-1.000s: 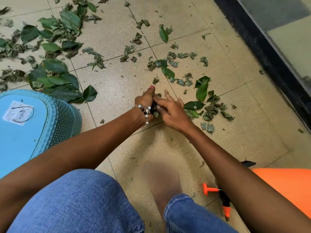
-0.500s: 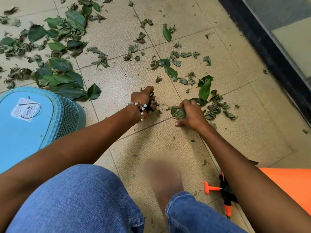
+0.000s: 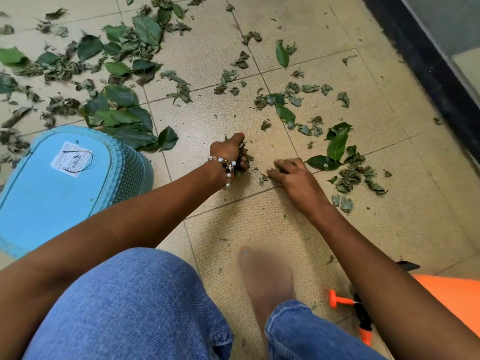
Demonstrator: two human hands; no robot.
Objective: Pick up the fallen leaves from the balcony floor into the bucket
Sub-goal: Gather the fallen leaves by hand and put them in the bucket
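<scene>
The left hand (image 3: 230, 155) has its fingers clenched round a wad of leaves. The right hand (image 3: 293, 175) rests on the floor (image 3: 259, 224), fingers loosely spread over scraps. Rake those scraps toward the left fist; more leaves (image 3: 337, 149) lie just beyond the right fingers. The bucket (image 3: 130, 167) stands left of both hands.

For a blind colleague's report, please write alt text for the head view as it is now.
A person crouching on a tiled balcony floor grips a bunch of leaves in the left hand, while the right hand reaches over small leaf scraps. Many green leaves lie scattered beyond, and a blue bucket is at the left.
</scene>
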